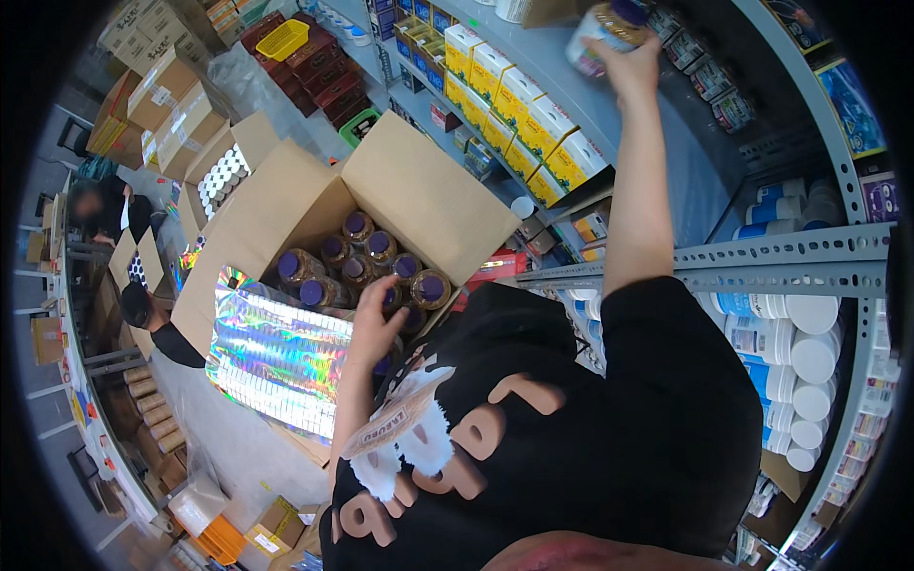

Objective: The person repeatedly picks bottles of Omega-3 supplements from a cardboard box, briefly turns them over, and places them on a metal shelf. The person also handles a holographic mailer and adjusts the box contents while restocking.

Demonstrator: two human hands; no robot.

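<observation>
My right hand (632,68) holds a clear jar with a purple lid (607,36) over a grey metal shelf (564,61) at the top of the view. An open cardboard box (428,200) stands before me, with several purple-lidded jars (432,289) of brown contents upright inside. My left hand (378,314) is at the box's near side, fingers apart, over the jar lids; whether it touches one is hard to tell. A sheet of shiny holographic labels (282,357) lies at the box's left, beside my left forearm.
Yellow and white cartons (525,118) line the shelving beyond the box. White tubs (814,357) fill a rack at my right, behind a perforated metal beam (785,264). Two other people (175,335) are at the left, near open boxes. Stacked cartons (168,100) stand farther back.
</observation>
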